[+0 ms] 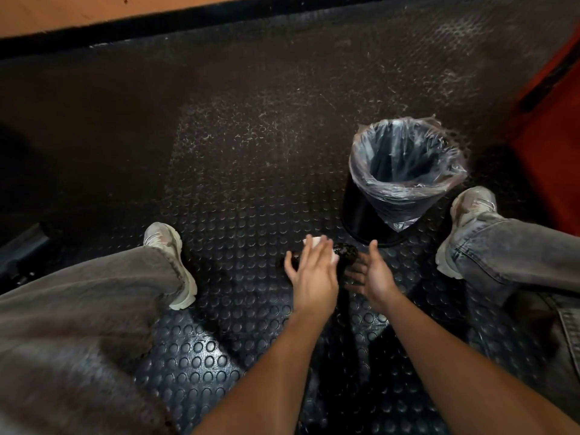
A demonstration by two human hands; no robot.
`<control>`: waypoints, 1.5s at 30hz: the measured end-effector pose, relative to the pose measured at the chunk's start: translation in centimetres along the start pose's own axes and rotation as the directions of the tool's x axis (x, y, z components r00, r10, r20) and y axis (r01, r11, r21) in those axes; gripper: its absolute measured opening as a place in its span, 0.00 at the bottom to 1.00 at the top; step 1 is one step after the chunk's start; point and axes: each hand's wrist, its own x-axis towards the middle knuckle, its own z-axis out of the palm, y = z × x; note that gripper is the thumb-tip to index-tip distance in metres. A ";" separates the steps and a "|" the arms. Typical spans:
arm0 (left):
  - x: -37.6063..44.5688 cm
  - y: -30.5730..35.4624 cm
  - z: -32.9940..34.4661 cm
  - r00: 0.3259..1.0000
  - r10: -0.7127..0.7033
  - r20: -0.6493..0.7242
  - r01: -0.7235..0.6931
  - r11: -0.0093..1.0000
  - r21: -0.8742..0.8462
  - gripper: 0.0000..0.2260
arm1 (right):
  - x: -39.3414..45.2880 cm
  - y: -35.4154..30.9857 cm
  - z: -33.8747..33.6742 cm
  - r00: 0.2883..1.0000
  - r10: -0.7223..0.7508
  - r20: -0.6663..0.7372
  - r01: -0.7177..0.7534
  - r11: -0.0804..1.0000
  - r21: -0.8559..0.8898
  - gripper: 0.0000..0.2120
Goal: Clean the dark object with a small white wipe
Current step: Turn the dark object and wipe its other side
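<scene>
— Studded rubber floor (244, 189), bin (405, 180) ahead on the right. Where's the dark object (343, 254)?

— Low between my feet, beyond both palms. My left hand (314, 274), fingers straight, presses the white wipe (317, 243) over it; my right hand (373, 271) hangs spread just beside. Its long axis seems left-to-right; its facing I cannot tell.

We observe both bare forearms extended forward and down between the spread knees. Our left hand (314, 271) lies palm down, fingers straight and close together, thumb splayed out to the left. Our right hand (375, 273) sits just beside it, apart, palm turned inward toward the left hand, fingers straight and relaxed, thumb raised. Whether the left palm presses on anything we cannot tell.
</scene>
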 end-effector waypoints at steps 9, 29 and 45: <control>-4.7 -2.4 0.8 0.865 -0.465 -0.187 0.343 0.822 -0.455 0.21 | 0.1 0.0 0.0 1.000 0.011 -0.007 -0.011 1.000 0.029 0.37; -3.2 -1.4 0.3 0.826 -0.537 -0.172 0.407 0.779 -0.477 0.21 | -0.3 -0.1 0.1 1.000 0.001 -0.012 -0.001 1.000 0.030 0.38; 0.9 2.6 -3.6 0.961 -0.272 0.052 0.253 0.788 -0.562 0.16 | -1.0 -1.1 0.2 0.997 -0.066 -0.046 0.063 0.995 -0.075 0.25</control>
